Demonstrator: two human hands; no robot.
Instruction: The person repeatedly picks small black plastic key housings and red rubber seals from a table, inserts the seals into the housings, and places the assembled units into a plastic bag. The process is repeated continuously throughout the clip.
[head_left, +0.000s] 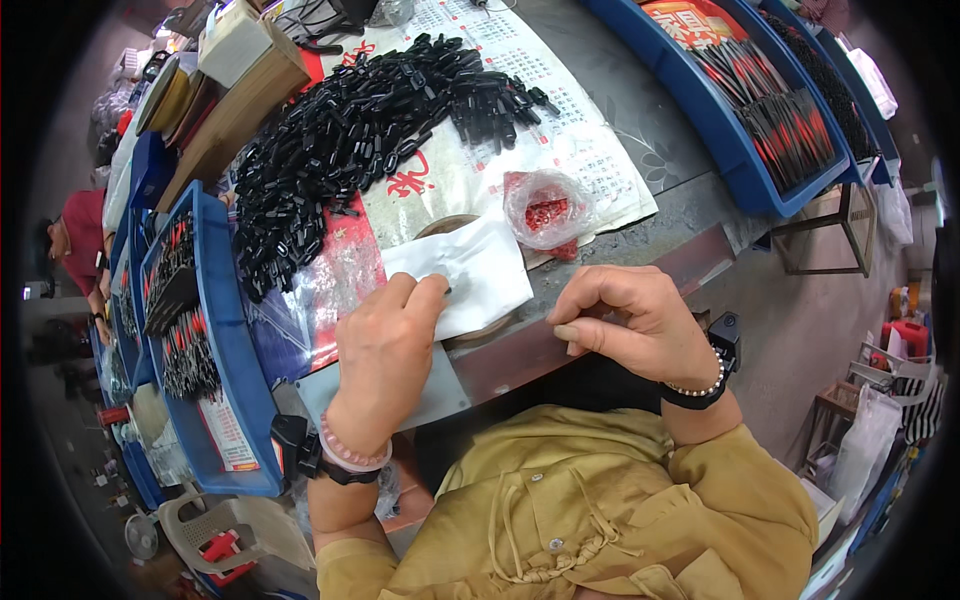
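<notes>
Evenly and brightly lit from above, with soft, short shadows under the hands. Mild glare on the clear plastic bag (545, 208) (and on glossy printed sheets). Sharp in the centre, strongly bent toward the rim, fading to a black vignette.

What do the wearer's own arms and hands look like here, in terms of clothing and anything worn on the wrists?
Mustard-yellow sleeves pushed up both forearms. The left hand has a pink bead bracelet and black strapped device at the wrist; the right hand a pale bead bracelet, black band and black device.
</notes>
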